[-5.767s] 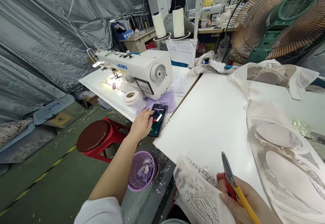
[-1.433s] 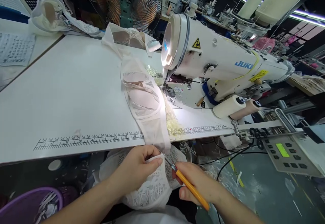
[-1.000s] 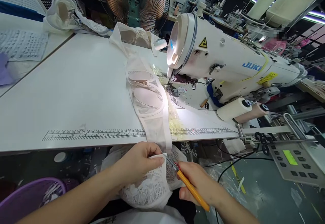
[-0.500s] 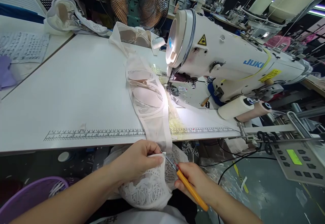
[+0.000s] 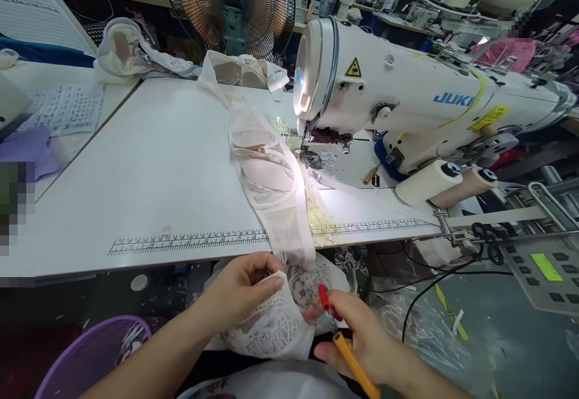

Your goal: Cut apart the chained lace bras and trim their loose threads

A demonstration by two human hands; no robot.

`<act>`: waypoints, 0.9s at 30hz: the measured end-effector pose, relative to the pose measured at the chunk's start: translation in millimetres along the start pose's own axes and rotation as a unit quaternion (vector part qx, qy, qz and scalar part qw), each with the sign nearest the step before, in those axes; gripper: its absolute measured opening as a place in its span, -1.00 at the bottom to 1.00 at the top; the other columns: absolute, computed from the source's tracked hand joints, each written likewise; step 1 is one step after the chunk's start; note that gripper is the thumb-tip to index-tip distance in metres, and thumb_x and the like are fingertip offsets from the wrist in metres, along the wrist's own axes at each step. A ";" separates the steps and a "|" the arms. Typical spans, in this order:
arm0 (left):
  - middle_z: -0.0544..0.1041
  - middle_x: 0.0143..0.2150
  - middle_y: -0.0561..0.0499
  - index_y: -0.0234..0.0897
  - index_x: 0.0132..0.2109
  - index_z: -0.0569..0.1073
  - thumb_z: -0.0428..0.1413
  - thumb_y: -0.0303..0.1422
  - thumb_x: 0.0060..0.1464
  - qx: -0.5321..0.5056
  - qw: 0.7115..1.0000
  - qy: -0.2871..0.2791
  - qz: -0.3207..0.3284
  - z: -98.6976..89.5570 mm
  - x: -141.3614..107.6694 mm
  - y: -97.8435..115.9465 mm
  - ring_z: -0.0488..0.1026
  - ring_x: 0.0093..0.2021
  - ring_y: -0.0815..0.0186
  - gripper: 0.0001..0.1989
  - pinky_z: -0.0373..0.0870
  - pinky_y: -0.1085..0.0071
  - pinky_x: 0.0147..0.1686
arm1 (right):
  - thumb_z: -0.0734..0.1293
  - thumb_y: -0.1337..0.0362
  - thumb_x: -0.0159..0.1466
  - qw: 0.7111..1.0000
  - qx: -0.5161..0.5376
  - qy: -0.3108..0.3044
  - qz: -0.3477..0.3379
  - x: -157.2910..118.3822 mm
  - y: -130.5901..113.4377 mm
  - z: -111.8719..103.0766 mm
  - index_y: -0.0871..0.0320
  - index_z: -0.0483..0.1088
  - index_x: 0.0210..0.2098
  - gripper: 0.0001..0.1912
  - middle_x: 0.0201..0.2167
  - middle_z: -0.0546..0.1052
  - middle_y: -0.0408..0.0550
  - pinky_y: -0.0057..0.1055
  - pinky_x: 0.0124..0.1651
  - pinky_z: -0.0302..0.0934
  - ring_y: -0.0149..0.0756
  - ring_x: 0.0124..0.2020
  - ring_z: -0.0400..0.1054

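Note:
Between the thumb and fingers of my left hand (image 5: 253, 281) is pinched the edge of a white lace bra (image 5: 269, 329), whose cup lies over my lap. My right hand (image 5: 357, 335), just right of it, is curled round a tool with an orange handle (image 5: 355, 363); a red part (image 5: 324, 297) shows at its fingers. The tool's metal end is smeared and its kind is unclear. The tool is apart from the pinched edge. A chain of pale bras (image 5: 269, 175) runs from the table down over its front edge to my hands.
A white sewing machine (image 5: 407, 79) stands on the right of the table (image 5: 158, 169), with thread cones (image 5: 427, 183) beside it. Behind is a fan (image 5: 233, 12). A purple bin (image 5: 90, 351) sits lower left, a control panel (image 5: 545, 272) at right. Handwritten paper (image 5: 67, 109) lies at left.
My right hand has drawn the tool down and right, away from the bra edge; its red part now shows plainly. My left hand still pinches the edge. The view has shifted slightly.

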State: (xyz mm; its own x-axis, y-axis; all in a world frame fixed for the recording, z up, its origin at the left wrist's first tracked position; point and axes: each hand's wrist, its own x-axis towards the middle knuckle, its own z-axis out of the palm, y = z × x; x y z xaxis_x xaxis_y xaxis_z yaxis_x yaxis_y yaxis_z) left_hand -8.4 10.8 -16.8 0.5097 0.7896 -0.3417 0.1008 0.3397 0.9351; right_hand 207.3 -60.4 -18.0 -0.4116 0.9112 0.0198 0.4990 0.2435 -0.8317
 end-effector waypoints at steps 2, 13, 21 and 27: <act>0.52 -0.32 -0.03 -0.28 -0.41 0.32 0.14 -0.32 -0.04 -0.034 0.999 -0.004 -0.011 -0.9 -2.6 -3.9 0.36 -0.40 0.37 -0.84 0.21 0.50 -0.44 | 0.26 0.24 0.08 1.000 -0.009 -0.017 0.001 1.3 -0.7 8.5 0.15 0.26 -0.35 -0.85 -0.42 0.42 -0.04 -0.35 -0.37 0.23 -0.24 -0.41 0.31; 0.36 -0.56 0.14 -0.29 -0.53 0.27 0.29 -0.19 -0.23 -0.135 0.990 0.009 -0.038 -17.0 -51.7 -11.0 0.20 -0.63 0.52 -0.63 0.12 0.57 -0.64 | 0.16 0.45 -0.15 0.996 0.004 -0.085 -0.021 -7.0 -19.0 15.1 0.10 0.14 -0.45 -0.77 -0.47 0.36 -0.09 -0.37 -0.38 0.18 -0.28 -0.44 0.24; 0.48 -0.45 0.13 -0.08 -0.42 0.44 0.21 -0.10 -0.12 -0.057 0.977 0.204 0.019 -46.1 -126.3 -19.6 0.38 -0.55 0.36 -0.80 0.38 0.43 -0.54 | 0.25 0.34 0.09 0.971 0.223 0.026 -0.081 -19.0 -27.7 5.0 0.05 0.12 -0.40 -0.83 -0.46 0.30 -0.15 -0.39 -0.42 0.16 -0.34 -0.49 0.19; 0.21 0.26 -0.16 -0.14 0.27 0.06 0.29 -0.32 -0.26 0.178 0.982 -0.008 0.058 13.5 -92.7 -60.5 0.16 0.21 -0.06 -0.07 0.14 0.06 0.14 | 0.21 0.15 0.23 0.919 0.363 0.110 -0.109 -8.2 -57.3 5.4 0.05 0.07 -0.39 -0.81 -0.45 0.19 -0.15 -0.37 -0.39 0.16 -0.31 -0.44 0.14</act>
State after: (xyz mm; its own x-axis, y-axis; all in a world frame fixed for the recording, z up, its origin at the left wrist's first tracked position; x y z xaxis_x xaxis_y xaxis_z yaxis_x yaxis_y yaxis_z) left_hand -50.2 -89.8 -40.5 0.5488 0.8029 -0.2328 0.3325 0.0459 0.9420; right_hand 177.9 -83.6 26.5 -0.2375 0.9317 0.2750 -0.2501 0.2149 -0.9441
